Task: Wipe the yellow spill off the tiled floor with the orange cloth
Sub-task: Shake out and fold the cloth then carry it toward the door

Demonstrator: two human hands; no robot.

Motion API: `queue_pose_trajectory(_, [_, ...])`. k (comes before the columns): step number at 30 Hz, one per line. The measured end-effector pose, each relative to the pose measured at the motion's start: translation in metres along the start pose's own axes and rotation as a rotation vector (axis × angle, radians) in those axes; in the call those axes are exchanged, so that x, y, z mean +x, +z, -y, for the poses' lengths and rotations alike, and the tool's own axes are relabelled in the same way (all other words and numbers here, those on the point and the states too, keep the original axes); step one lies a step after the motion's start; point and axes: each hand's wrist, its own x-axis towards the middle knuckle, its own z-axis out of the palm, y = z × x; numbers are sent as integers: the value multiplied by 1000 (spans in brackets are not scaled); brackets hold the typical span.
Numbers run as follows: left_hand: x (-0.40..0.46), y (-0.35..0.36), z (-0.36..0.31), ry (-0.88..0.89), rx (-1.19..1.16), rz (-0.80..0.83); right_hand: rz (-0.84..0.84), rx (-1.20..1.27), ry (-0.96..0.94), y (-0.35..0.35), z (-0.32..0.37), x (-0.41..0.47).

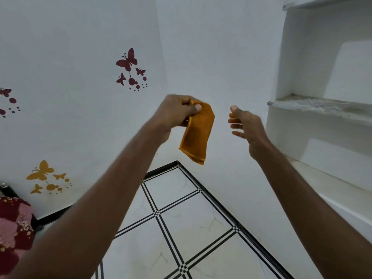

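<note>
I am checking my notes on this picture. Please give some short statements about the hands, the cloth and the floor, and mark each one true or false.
1. The left hand holds the orange cloth in its grip. True.
2. The cloth lies flat on the floor. False: it hangs in the air above the tiled floor.
3. The right hand is open and holds nothing. True.
4. A yellow spill shows on the tiles. False: no spill is in view.
5. Both hands touch the cloth. False: only the left one does.

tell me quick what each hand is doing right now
Left hand: closed, pinching the top of the orange cloth, which hangs free in the air.
Right hand: open, fingers spread, holding nothing, apart from the cloth.
</note>
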Motion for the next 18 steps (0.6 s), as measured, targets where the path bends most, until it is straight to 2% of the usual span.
queue_pose_trajectory(3, [2, -14, -9, -23, -143, 17, 292, 263, 340, 5, -12, -8])
queue_pose_trajectory(5, [6, -16, -1, -95, -106, -33, 415, 484, 476, 12, -15, -17])
queue_pose_trajectory(8, [3, -19, 29, -183, 41, -100, 431, 560, 534, 23, -14, -35])
queue_pose_trajectory(11, [-5, -28, 57, -169, 112, -106, 470, 396, 487, 29, -9, -51])
queue_pose_trajectory(14, [-16, -41, 74, -138, 66, -7, 393, 276, 493, 33, -6, -65])
queue_pose_trajectory(18, [-29, -50, 91, -135, -146, 152, 301, 312, 506, 33, -1, -90])
